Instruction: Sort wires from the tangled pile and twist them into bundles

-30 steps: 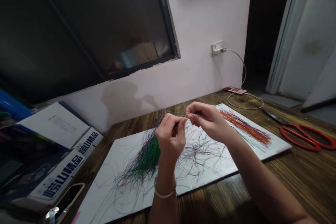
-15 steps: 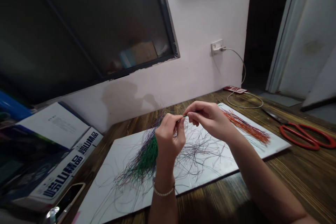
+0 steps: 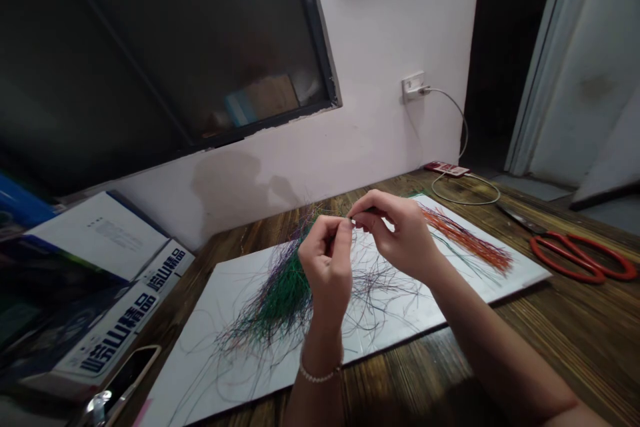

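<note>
My left hand [image 3: 327,257], with a beaded bracelet at the wrist, pinches thumb against forefinger above a white board [image 3: 223,280]. My right hand [image 3: 395,233] meets it fingertip to fingertip, also in a pinch. Between them is the end of thin wire, mostly hidden by the fingers. Thin green wires [image 3: 467,260] trail out from behind my right hand over the board. Behind and left of my left hand lies a heap of green and purple wires [image 3: 283,293]. Loose dark wires [image 3: 375,287] are tangled below the hands. An orange and purple wire bundle [image 3: 475,240] rests at the right.
Red-handled scissors [image 3: 567,257] lie right of the board on the wooden table [image 3: 415,380]. A red phone-like device [image 3: 447,169] with a white cable sits at the back. Printed boxes [image 3: 120,320] and another phone [image 3: 127,377] are at the left.
My left thumb has straightened and pressed up against the forefinger, and the hand has turned slightly. The green bit seen between the fingertips is now covered. Green wires now show beside the orange bundle.
</note>
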Motion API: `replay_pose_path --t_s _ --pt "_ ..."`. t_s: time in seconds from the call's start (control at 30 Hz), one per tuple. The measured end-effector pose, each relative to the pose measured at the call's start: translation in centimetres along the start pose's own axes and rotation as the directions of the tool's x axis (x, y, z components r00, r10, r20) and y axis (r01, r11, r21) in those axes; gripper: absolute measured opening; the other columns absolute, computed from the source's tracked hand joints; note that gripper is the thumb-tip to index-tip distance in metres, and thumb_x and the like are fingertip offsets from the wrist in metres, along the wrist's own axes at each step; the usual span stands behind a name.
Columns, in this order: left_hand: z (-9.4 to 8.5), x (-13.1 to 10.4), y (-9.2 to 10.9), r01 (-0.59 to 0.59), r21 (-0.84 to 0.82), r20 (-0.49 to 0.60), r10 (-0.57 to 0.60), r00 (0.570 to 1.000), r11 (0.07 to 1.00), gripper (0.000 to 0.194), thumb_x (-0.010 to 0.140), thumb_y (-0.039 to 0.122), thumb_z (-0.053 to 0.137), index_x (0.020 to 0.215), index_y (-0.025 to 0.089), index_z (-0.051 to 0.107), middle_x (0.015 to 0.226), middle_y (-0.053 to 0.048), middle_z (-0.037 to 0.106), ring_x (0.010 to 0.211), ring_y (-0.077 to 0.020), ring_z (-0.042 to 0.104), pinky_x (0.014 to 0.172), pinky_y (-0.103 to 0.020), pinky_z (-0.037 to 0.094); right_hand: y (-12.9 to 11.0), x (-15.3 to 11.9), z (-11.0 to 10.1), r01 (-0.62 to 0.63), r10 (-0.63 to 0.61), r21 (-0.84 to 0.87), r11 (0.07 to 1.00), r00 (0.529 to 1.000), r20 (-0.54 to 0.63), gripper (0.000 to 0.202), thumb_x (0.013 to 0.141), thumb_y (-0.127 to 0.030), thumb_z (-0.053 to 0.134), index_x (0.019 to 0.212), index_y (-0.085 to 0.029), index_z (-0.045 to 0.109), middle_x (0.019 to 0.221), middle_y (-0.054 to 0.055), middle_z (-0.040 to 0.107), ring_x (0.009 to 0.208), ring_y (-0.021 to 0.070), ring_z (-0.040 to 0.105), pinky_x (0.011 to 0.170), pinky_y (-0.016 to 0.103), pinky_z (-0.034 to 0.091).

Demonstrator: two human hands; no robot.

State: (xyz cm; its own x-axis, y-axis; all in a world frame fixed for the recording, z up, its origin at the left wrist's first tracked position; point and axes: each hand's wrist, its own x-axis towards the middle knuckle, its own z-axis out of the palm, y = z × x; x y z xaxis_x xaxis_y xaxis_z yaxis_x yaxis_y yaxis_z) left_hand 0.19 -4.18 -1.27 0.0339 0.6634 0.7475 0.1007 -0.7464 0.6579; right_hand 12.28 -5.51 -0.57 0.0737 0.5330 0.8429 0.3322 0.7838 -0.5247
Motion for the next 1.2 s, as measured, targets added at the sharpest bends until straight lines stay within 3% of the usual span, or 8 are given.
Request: replay_pose_path --t_s 0.13,0.23,0.3,0.4,0.53,0.73,1.03,1.2 --pt "-0.1 0.3 0.5 0.347 -0.323 0.203 -0.293 0.934 0.881 0.022 0.082 0.029 0.053 0.063 0.018 0.048 0.048 0.007 0.02 0.04 -0.0054 0.015 0.035 -0.022 0.017 0.0 -0.1 0.0 0.139 -0.138 -0.061 0.988 0.99 0.009 0.019 0.084 -0.005 0.045 0.078 -0.018 0.057 0.07 0.0 0.06 0.065 0.01 0.055 0.061 0.024 0.044" --pt "-0.2 0.3 0.8 0.424 -0.317 0.299 -0.335 0.893 0.848 0.024 0.084 0.032 0.051 0.065 0.018 0.048 0.048 0.008 0.017 0.038 -0.0054 0.012 0.033 -0.022 0.015 0.1 -0.1 -0.2 0.174 -0.175 -0.08 0.981 0.985 -0.006 0.019 0.085 -0.005 0.045 0.077 -0.018 0.057 0.071 0.001 0.06 0.066 0.0101 0.055 0.061 0.024 0.044" --pt "0.0 0.1 0.9 0.283 -0.187 0.186 -0.249 0.951 0.941 0.023 0.086 0.033 0.051 0.07 0.017 0.053 0.048 0.006 0.03 0.039 -0.0054 0.023 0.035 -0.021 0.022 0.1 0.0 -0.3 0.135 -0.138 -0.087 0.987 0.99 -0.03 0.019 0.084 -0.004 0.045 0.078 -0.018 0.057 0.071 0.0 0.061 0.065 0.0098 0.056 0.061 0.024 0.044" --pt "0.3 -0.3 0.7 -0.116 0.252 -0.002 0.121 0.993 0.961 0.01 0.086 0.026 0.057 0.082 0.016 0.06 0.062 0.001 0.055 0.049 -0.0064 0.044 0.046 -0.021 0.036 0.1 0.1 -0.4 0.028 -0.032 -0.076 0.997 0.998 -0.047 0.018 0.082 -0.004 0.047 0.077 -0.018 0.058 0.07 -0.001 0.062 0.063 0.0098 0.056 0.06 0.023 0.044" --pt "0.0 -0.3 -0.3 -0.428 0.589 0.051 0.497 0.866 0.685 0.02 0.08 0.012 0.062 0.1 0.015 0.06 0.075 -0.002 0.065 0.055 -0.0066 0.052 0.053 -0.02 0.041 0.3 0.2 -0.5 -0.138 0.139 0.015 0.99 0.99 -0.026 0.017 0.079 -0.005 0.049 0.076 -0.017 0.06 0.064 -0.001 0.059 0.059 0.0095 0.053 0.055 0.023 0.041" --pt "-0.8 0.3 -1.3 -0.59 0.597 0.182 0.625 0.759 0.543 0.027 0.08 0.008 0.062 0.105 0.017 0.066 0.064 0.0 0.06 0.054 -0.0077 0.049 0.053 -0.021 0.039 0.4 0.3 -0.6 -0.299 0.297 0.17 0.939 0.954 0.038 0.012 0.078 -0.008 0.053 0.073 -0.015 0.06 0.058 -0.002 0.054 0.053 0.0081 0.047 0.049 0.023 0.037" --pt "-1.0 0.2 -0.2 -0.482 0.481 0.101 0.5 0.86 0.733 0.017 0.079 0.008 0.062 0.092 0.015 0.069 0.063 -0.001 0.063 0.054 -0.0081 0.052 0.051 -0.022 0.042 0.5 0.2 -0.3 -0.131 0.131 -0.005 0.991 0.991 0.005 0.016 0.079 -0.005 0.048 0.075 -0.017 0.058 0.063 -0.001 0.057 0.058 0.0096 0.052 0.056 0.023 0.041" --pt "-1.3 0.3 0.2 -0.154 0.281 0.015 0.156 0.988 0.947 0.008 0.076 0.012 0.065 0.079 0.016 0.071 0.07 -0.003 0.069 0.06 -0.0108 0.061 0.055 -0.023 0.049 0.9 0.1 -0.2 0.127 -0.118 -0.181 0.975 0.991 0.063 0.019 0.082 -0.004 0.044 0.077 -0.018 0.055 0.071 0.001 0.059 0.066 0.0113 0.054 0.062 0.024 0.042"
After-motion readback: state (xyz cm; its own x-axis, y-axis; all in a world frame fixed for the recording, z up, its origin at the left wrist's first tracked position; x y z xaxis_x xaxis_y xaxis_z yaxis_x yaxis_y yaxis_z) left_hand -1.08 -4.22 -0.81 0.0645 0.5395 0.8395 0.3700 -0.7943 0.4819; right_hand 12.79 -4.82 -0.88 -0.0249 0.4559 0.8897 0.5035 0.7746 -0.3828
